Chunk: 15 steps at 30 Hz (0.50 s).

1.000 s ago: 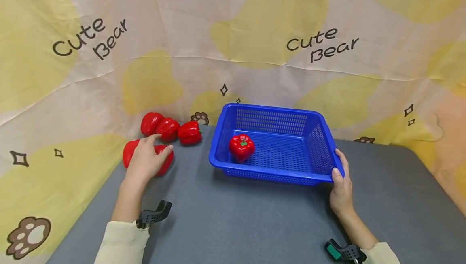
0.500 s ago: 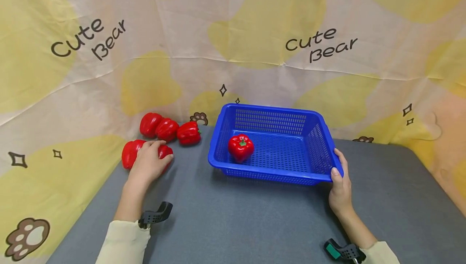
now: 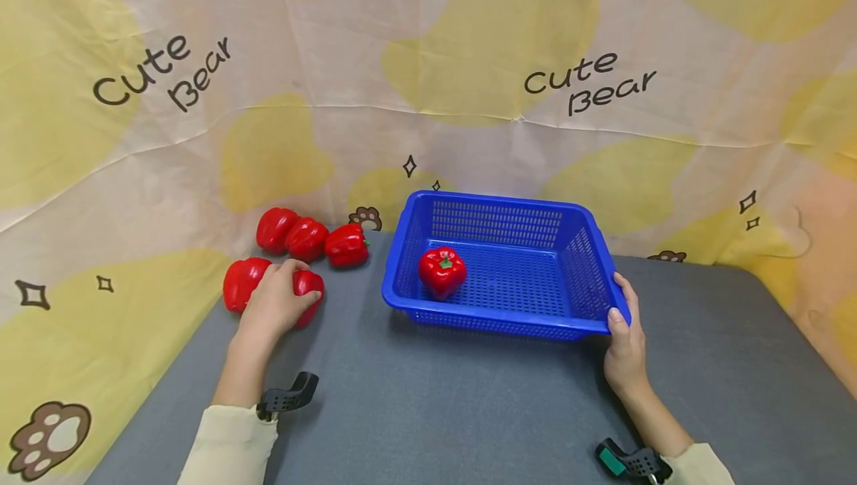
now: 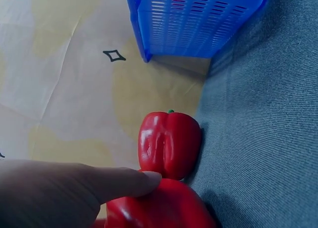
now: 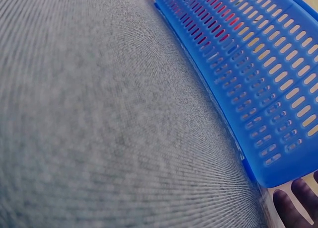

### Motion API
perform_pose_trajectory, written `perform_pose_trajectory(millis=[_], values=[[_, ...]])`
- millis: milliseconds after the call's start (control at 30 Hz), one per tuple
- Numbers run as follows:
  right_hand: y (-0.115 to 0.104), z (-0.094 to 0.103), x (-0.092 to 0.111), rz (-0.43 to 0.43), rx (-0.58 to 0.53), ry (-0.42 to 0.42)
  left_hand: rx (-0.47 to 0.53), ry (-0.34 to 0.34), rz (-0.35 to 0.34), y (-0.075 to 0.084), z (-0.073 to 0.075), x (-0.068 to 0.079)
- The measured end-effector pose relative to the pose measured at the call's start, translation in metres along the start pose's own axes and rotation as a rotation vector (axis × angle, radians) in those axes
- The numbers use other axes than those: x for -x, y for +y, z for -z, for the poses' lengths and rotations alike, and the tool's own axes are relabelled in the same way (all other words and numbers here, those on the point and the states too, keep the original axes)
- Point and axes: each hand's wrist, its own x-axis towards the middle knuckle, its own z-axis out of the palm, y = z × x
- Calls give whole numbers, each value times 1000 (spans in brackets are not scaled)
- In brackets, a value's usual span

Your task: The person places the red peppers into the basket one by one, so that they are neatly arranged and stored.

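My left hand (image 3: 271, 303) grips a red bell pepper (image 3: 310, 286) at the front of the group on the left, partly hidden behind its fingers. In the left wrist view the thumb (image 4: 124, 182) presses along the side of that pepper (image 4: 169, 205). Another red bell pepper (image 3: 241, 286) sits directly left of the hand. Over at the right, my right hand (image 3: 628, 355) holds the front right corner of a blue plastic basket (image 3: 509, 318), thumb on the outside of the rim. One red bell pepper (image 3: 443, 272) with a green stem stands inside the basket, toward its left.
Behind the left hand, three more red bell peppers (image 3: 307, 239) lie in a row along the cloth backdrop. The grey tabletop (image 3: 442, 403) stretches in front of the basket. A printed yellow and cream cloth (image 3: 469, 39) hangs behind everything.
The left hand has closed its fingers and thumb around the front pepper, which has moved slightly to the right. The right hand and the basket stay in place.
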Motion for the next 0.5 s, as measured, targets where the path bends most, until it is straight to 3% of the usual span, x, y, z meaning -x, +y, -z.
perform_pose_trajectory(millis=[500], values=[[-1, 0, 0, -4, 0, 6, 6, -22, 7, -1, -4, -2]])
